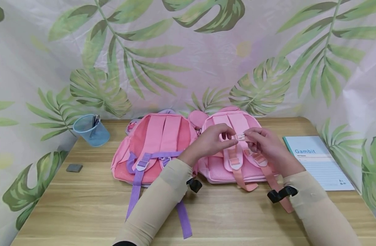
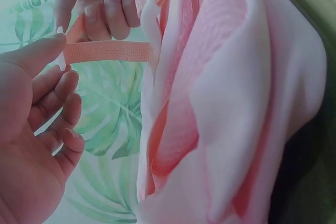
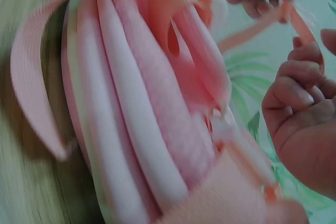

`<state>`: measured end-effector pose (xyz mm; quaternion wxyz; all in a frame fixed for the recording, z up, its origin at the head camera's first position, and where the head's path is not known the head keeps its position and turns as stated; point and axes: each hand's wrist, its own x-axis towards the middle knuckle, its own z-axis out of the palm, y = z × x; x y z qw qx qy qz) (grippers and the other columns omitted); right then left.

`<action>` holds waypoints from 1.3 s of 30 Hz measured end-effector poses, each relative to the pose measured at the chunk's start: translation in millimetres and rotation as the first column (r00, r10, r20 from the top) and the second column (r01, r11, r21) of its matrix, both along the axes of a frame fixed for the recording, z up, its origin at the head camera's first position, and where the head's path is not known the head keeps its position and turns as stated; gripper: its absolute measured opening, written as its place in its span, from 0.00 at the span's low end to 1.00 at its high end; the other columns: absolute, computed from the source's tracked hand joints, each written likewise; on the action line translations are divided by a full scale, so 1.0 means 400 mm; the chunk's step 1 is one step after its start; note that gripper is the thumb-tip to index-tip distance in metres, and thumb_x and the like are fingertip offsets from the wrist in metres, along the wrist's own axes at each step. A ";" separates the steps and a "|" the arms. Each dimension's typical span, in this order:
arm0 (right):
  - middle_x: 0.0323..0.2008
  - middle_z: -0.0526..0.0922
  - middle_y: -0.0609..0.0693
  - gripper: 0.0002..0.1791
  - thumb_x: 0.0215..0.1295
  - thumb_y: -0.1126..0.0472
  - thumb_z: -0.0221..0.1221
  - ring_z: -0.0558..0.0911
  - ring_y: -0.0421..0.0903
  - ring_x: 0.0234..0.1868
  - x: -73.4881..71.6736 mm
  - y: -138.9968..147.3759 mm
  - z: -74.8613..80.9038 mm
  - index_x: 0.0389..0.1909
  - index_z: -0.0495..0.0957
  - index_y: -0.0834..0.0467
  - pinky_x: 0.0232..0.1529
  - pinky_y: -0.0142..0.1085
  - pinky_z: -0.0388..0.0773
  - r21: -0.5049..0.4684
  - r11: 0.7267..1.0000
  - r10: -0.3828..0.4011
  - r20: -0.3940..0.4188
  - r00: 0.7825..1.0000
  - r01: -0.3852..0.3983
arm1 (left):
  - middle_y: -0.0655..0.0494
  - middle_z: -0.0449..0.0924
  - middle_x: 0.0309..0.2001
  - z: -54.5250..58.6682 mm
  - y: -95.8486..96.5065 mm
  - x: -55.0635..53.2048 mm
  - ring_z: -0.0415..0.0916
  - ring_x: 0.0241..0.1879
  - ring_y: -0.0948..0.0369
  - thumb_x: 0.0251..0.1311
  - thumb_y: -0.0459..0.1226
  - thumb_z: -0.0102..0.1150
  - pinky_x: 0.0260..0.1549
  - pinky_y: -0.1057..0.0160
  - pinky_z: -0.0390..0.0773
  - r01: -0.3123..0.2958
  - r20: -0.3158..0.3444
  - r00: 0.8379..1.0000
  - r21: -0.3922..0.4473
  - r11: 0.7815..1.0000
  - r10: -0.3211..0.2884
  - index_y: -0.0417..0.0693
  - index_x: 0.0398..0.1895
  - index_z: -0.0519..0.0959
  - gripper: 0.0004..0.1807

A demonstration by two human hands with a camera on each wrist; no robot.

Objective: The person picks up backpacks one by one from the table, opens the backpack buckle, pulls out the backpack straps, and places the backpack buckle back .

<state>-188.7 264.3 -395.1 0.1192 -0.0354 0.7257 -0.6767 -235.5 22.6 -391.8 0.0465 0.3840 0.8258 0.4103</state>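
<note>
A pink backpack (image 1: 212, 171) lies back-panel up on the table, its orange straps hanging toward the front edge. Above its shoulder straps, both hands meet at a small white buckle (image 1: 241, 137). The left hand (image 1: 213, 140) pinches one side of it between thumb and fingertips. In the left wrist view, an orange webbing strap (image 2: 110, 52) runs taut from the buckle to the backpack. The right hand (image 1: 264, 142) pinches the buckle's other side, its remaining fingers curled. The right wrist view shows orange webbing (image 3: 303, 27) running into that hand.
Left of it lies another pink backpack (image 1: 120, 162) with purple straps, two ends trailing forward. A blue mesh pen cup (image 1: 97, 135) and a small grey block (image 1: 74, 168) are at left. A notebook (image 1: 321, 167) lies at right. Behind stands a leaf-print backdrop (image 1: 206, 68).
</note>
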 end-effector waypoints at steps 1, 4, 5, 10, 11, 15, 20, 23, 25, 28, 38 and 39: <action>0.27 0.78 0.42 0.10 0.84 0.55 0.56 0.74 0.38 0.28 0.003 0.007 0.000 0.44 0.85 0.49 0.30 0.30 0.73 0.011 1.000 -0.008 -0.008 1.000 0.008 | 0.54 0.83 0.42 -0.001 -0.001 0.000 0.77 0.44 0.61 0.72 0.42 0.70 0.47 0.69 0.75 -0.001 0.004 1.000 0.007 1.000 0.001 0.45 0.51 0.86 0.12; 0.35 0.84 0.41 0.07 0.81 0.58 0.61 0.79 0.38 0.34 0.009 0.027 -0.002 0.52 0.84 0.52 0.36 0.29 0.80 0.095 0.995 0.005 -0.073 0.997 0.002 | 0.54 0.83 0.42 -0.005 -0.003 -0.003 0.77 0.44 0.61 0.73 0.42 0.69 0.47 0.68 0.76 -0.005 0.018 1.000 0.019 1.000 0.005 0.46 0.52 0.86 0.12; 0.36 0.85 0.41 0.08 0.80 0.59 0.63 0.80 0.37 0.35 0.011 0.032 -0.004 0.54 0.84 0.53 0.36 0.29 0.82 0.141 0.990 0.018 -0.103 0.995 -0.003 | 0.54 0.83 0.42 -0.005 -0.004 -0.003 0.77 0.45 0.61 0.73 0.42 0.69 0.47 0.68 0.76 -0.007 0.023 1.000 0.021 1.000 0.007 0.45 0.52 0.86 0.12; 0.35 0.85 0.42 0.16 0.76 0.59 0.68 0.79 0.38 0.34 0.013 0.041 -0.009 0.58 0.83 0.62 0.33 0.32 0.81 0.328 0.945 0.074 -0.231 0.970 0.006 | 0.54 0.84 0.43 -0.004 -0.006 -0.003 0.76 0.45 0.61 0.73 0.41 0.69 0.49 0.66 0.76 -0.021 0.034 0.999 0.031 0.999 0.020 0.46 0.52 0.87 0.12; 0.35 0.84 0.42 0.16 0.76 0.58 0.68 0.78 0.38 0.33 0.014 0.039 -0.009 0.57 0.84 0.61 0.33 0.32 0.80 0.351 0.936 0.074 -0.248 0.966 0.018 | 0.54 0.84 0.43 -0.004 -0.007 -0.003 0.76 0.45 0.61 0.73 0.41 0.69 0.48 0.65 0.76 -0.023 0.037 0.999 0.036 0.999 0.022 0.46 0.52 0.87 0.11; 0.35 0.84 0.44 0.16 0.76 0.56 0.68 0.78 0.40 0.35 0.017 0.034 -0.010 0.57 0.85 0.61 0.34 0.33 0.80 0.378 0.924 0.053 -0.261 0.964 0.051 | 0.54 0.83 0.42 -0.006 -0.006 -0.003 0.76 0.44 0.62 0.72 0.42 0.69 0.47 0.67 0.76 -0.025 0.052 0.998 0.053 0.998 0.022 0.46 0.52 0.87 0.11; 0.36 0.85 0.45 0.17 0.76 0.56 0.67 0.82 0.41 0.37 0.020 0.027 -0.012 0.57 0.84 0.63 0.37 0.33 0.84 0.331 0.941 0.018 -0.236 0.972 0.063 | 0.54 0.83 0.42 -0.009 -0.005 -0.003 0.76 0.44 0.62 0.72 0.42 0.70 0.46 0.68 0.76 -0.030 0.071 0.997 0.066 0.997 0.026 0.46 0.52 0.86 0.12; 0.34 0.86 0.42 0.18 0.76 0.57 0.68 0.83 0.40 0.36 0.020 0.022 -0.016 0.58 0.83 0.65 0.36 0.33 0.85 0.289 0.955 -0.002 -0.223 0.975 0.068 | 0.54 0.83 0.42 -0.011 -0.004 -0.002 0.76 0.44 0.61 0.72 0.42 0.70 0.46 0.68 0.75 -0.038 0.080 0.996 0.070 0.997 0.033 0.46 0.52 0.86 0.13; 0.34 0.88 0.40 0.19 0.75 0.58 0.68 0.85 0.39 0.36 0.019 0.019 -0.019 0.58 0.83 0.67 0.37 0.33 0.86 0.260 0.963 -0.015 -0.215 0.976 0.072 | 0.54 0.83 0.42 -0.012 -0.004 -0.001 0.76 0.44 0.61 0.72 0.42 0.70 0.45 0.68 0.75 -0.043 0.085 0.996 0.071 0.997 0.036 0.47 0.52 0.86 0.12; 0.34 0.89 0.39 0.19 0.75 0.58 0.69 0.86 0.37 0.37 0.018 0.016 -0.024 0.58 0.83 0.67 0.37 0.33 0.86 0.227 0.970 -0.039 -0.188 0.981 0.082 | 0.54 0.83 0.42 -0.014 -0.003 -0.001 0.75 0.44 0.61 0.72 0.42 0.70 0.45 0.68 0.74 -0.046 0.090 0.995 0.072 0.996 0.039 0.47 0.52 0.87 0.12; 0.38 0.89 0.38 0.20 0.74 0.52 0.69 0.87 0.37 0.40 0.016 -0.002 -0.025 0.60 0.82 0.59 0.39 0.34 0.86 0.176 0.980 -0.086 -0.069 0.994 0.097 | 0.55 0.82 0.41 -0.018 0.000 -0.002 0.75 0.43 0.63 0.72 0.42 0.70 0.44 0.68 0.74 -0.036 0.096 0.995 0.086 0.996 0.027 0.48 0.50 0.86 0.10; 0.38 0.89 0.38 0.22 0.75 0.52 0.69 0.86 0.37 0.41 0.016 -0.004 -0.023 0.61 0.81 0.60 0.39 0.34 0.86 0.176 0.980 -0.083 -0.064 0.994 0.093 | 0.55 0.82 0.41 -0.018 0.000 -0.003 0.75 0.43 0.63 0.72 0.43 0.70 0.44 0.68 0.74 -0.032 0.093 0.995 0.085 0.996 0.024 0.48 0.49 0.86 0.10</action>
